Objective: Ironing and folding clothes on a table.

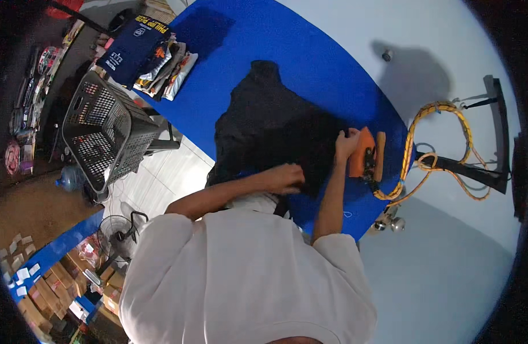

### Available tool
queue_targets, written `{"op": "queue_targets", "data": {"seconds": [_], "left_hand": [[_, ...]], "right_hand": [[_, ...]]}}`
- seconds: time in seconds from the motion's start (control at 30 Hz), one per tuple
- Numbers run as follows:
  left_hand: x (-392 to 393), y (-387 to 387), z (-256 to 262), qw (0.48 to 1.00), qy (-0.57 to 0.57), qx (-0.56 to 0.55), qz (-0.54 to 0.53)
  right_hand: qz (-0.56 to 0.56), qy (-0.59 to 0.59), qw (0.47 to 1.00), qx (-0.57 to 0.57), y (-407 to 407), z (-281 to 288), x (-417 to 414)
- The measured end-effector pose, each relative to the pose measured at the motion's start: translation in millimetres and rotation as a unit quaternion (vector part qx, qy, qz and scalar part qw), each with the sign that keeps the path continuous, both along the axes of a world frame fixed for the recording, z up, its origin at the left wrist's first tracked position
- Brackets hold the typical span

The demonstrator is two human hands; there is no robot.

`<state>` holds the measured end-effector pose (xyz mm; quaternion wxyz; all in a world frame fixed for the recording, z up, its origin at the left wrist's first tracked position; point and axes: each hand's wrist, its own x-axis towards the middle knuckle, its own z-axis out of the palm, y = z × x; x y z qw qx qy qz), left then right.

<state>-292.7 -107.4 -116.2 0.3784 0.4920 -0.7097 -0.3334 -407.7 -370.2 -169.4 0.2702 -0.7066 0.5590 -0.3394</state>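
Observation:
A black garment (281, 116) lies spread on the blue-covered table (324, 51), its narrower part pointing away from me. My left hand (287, 178), slightly blurred and with curled fingers, is over the garment's near part. At the garment's right edge is my right hand (347, 144), fingers bent, close against the left side of an orange iron (362, 152). Whether either hand grips the cloth is unclear. The iron's wooden handle (380, 155) faces right, away from the hand. A yellow patterned cord (408, 159) runs from the iron.
Folded printed garments (137, 51) are stacked at the table's far left corner. Beside it stands a dark perforated plastic basket (126, 124). A fan (117, 236) and cardboard boxes (59, 284) are at lower left. The cord loops from a black bracket (500, 137) by the wall at right.

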Motion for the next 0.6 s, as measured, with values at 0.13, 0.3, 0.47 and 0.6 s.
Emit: {"op": "queue_targets", "data": {"seconds": [0.13,0.3,0.47,0.6], "left_hand": [[86,21,8,0.913,-0.184,0.023,0.363],[102,101,2,0.735,-0.179,0.153,0.636],[93,123,-16,0.696,0.054,0.382,0.605],[88,138,-42,0.716,0.049,0.266,0.643]], "right_hand": [[0.038,0.250,0.967,0.020,28,35,39],[0.212,0.094,0.963,-0.140,22,65,153],[0.408,0.105,0.899,-0.116,25,33,288],[0.547,0.271,0.787,0.083,-7,31,334]]}}
